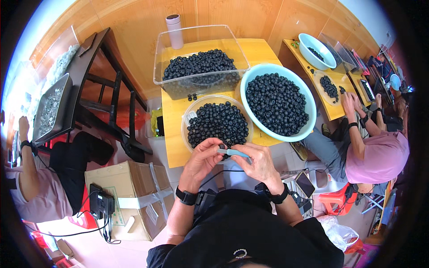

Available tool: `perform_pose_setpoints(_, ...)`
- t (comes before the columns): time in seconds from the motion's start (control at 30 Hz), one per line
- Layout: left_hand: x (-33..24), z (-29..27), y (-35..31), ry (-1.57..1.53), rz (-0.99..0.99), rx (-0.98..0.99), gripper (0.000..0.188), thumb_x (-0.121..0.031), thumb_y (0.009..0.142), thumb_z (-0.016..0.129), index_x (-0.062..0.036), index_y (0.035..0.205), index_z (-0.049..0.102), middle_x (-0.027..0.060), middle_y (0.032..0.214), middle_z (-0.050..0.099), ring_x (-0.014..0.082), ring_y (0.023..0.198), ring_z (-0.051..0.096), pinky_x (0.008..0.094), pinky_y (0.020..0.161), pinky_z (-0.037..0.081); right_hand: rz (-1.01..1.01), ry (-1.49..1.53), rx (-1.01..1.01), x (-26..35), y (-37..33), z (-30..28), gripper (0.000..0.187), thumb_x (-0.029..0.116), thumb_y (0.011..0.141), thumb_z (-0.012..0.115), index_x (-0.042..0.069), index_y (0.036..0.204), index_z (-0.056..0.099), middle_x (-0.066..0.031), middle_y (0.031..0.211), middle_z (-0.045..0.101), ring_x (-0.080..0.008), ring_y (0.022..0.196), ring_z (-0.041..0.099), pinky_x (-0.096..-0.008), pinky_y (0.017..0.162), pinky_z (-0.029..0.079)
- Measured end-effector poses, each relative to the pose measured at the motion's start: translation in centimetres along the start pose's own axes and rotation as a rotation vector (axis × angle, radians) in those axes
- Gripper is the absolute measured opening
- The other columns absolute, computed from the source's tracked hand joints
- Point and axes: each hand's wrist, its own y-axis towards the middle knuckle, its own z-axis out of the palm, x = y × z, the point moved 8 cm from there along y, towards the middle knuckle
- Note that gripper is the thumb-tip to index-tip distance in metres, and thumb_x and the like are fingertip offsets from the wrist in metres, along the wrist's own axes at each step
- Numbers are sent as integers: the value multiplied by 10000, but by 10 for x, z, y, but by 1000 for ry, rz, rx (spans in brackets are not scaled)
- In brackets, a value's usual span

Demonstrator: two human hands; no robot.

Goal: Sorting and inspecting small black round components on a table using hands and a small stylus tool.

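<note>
Over the near edge of a round clear tray (pixel 184 129) full of black beads, my two hands meet. My left hand (pixel 199 163) is closed, pinching a single dark round bead (pixel 222 146) between thumb and fingertips. A small slim tool with a light-blue handle (pixel 237 153) is gripped in my right hand (pixel 260 163). Its paler end points left and reaches the left fingertips; the exact tip is too small to make out. Behind the tray stands a clear rectangular bin (pixel 192 91) partly filled with black beads. To its right, a light-blue basin (pixel 311 119) holds many more.
A lilac flask (pixel 175 33) stands behind the bin on the yellow table (pixel 175 152). A cardboard box (pixel 127 178) is at lower left, beside a dark wooden stool frame (pixel 118 96). Co-workers sit left and right, the right one (pixel 375 156) at another bead-covered table. A black cable hangs below my hands.
</note>
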Motion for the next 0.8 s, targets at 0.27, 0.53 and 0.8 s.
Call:
perform_pose_setpoints(0.27,0,1,0,-64,-35,44,187,-24,850,604,-10,1035,580,99,931,643,123,790,639,218,705,553,-14,4,-8,0,3,1,194,169,761,703,41,905,676,-87,732,650,-216,543,622,-307,491,478)
perform_pose_setpoints(0.53,-2,-1,0,-58,-37,93,153,-25,844,611,-17,994,577,108,936,637,132,779,636,228,691,556,-6,37,7,-5,3,6,196,181,764,702,43,902,679,-84,736,652,-213,520,610,-301,471,467)
perform_pose_setpoints(0.8,-14,26,-19,-47,-67,219,149,-15,823,629,-26,965,586,145,911,609,135,777,626,221,690,558,173,-8,-187,-55,5,-8,203,237,803,672,69,915,693,-129,736,656,-242,529,606,-330,485,447)
